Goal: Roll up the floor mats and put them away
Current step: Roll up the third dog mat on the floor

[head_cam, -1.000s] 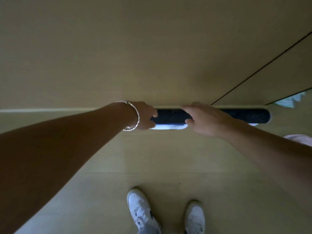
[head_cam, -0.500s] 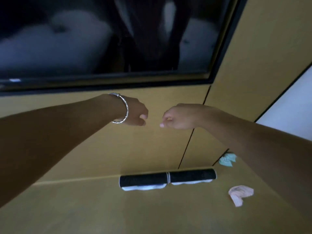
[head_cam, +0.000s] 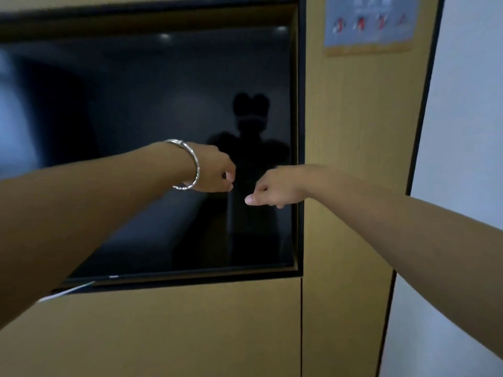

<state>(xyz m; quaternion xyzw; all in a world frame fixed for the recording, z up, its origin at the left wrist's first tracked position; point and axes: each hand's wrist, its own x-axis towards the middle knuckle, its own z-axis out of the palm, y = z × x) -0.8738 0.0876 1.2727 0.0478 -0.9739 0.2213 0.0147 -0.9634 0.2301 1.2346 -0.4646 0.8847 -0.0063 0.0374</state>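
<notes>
No floor mat is in view now. Both of my arms are stretched out in front of me at chest height. My left hand (head_cam: pixel 215 170), with a silver bangle on its wrist, has its fingers curled into a fist and holds nothing. A short gap to its right, my right hand (head_cam: pixel 275 187) is also curled, with the thumb tip pointing left, and it is empty too. The two hands do not touch.
A large dark screen (head_cam: pixel 152 118) set in a wooden panel wall (head_cam: pixel 190 330) fills the view behind my hands. A blue notice (head_cam: pixel 370 21) hangs at the upper right. A white wall (head_cam: pixel 468 131) stands at the far right. A white cable (head_cam: pixel 68 291) hangs below the screen.
My hands let go of the two black rolled mats lying at the foot of the wall and rose. The view tilted up, so the mats and floor have dropped out of sight.
</notes>
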